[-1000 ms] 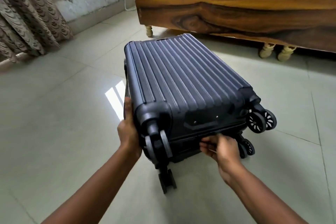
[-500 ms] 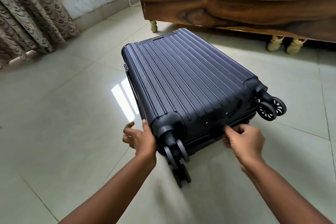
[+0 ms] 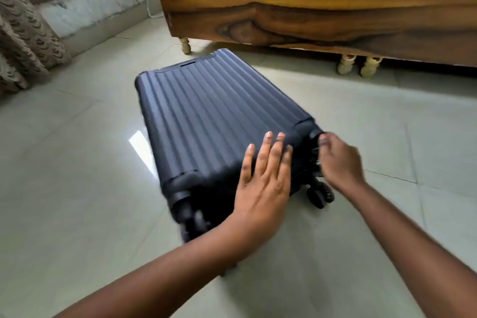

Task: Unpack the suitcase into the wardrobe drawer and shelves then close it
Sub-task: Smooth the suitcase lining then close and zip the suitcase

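My left hand (image 3: pixel 263 175) has moved off the suitcase's near-left corner, where it sat half a second ago, and now lies flat on the ribbed shell near the wheel end, fingers straight and spread, pressing down and holding nothing. My right hand (image 3: pixel 338 160) has travelled along the wheel end to the right corner; its fingers are curled at the seam beside the upper right wheel (motion blur hides whether they pinch a zipper pull, so I cannot tell what it holds).

The suitcase (image 3: pixel 214 121) lies flat on the tiled floor (image 3: pixel 77 188), still shut, its handle end pointing toward the wooden wardrobe (image 3: pixel 309 8), whose turned legs stand just beyond it.

Assessment: the case has been laid down and steadied; the step in hand is probably unzipping. No unpacking has begun.
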